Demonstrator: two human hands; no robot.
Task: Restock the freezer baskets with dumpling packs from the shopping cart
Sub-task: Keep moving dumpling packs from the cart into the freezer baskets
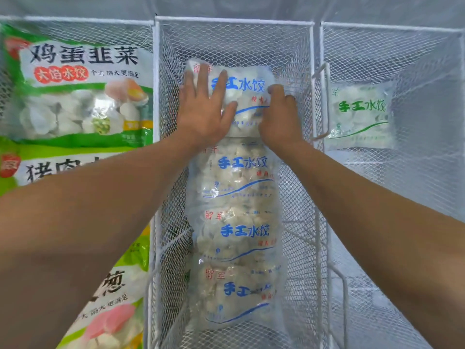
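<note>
Three white wire-mesh freezer baskets stand side by side, seen from above. The left basket (75, 20) holds three large green-printed dumpling bags (80, 91) in a column: the farthest shows whole, the middle one is mostly covered by the left forearm, and the nearest reaches the bottom edge of the view.

The middle basket (234, 20) holds four clear plastic dumpling packs with blue lettering, laid in a single overlapping row from near to far. The nearest blue-lettered pack (239, 295) lies at the bottom of the row, the second (239, 235) and third (239, 172) follow, and the farthest blue-lettered pack (249, 96) lies at the far end, its near edge resting on the third.

Both hands are on the farthest pack. The left hand (203, 109) lies flat on its left half, fingers straight and spread, thumb pointing toward the middle of the pack; it presses rather than grasps. The right hand (281, 119) rests at the pack's right edge with its fingers curled down over that edge, gripping it; the fingertips are hidden behind the knuckles. Both bare forearms reach in from the lower corners.

The right basket (390, 28) holds one clear plastic dumpling pack with green lettering (362, 114), lying toward its far end. A white wire handle loop (324, 102) shows between the middle and right baskets.
</note>
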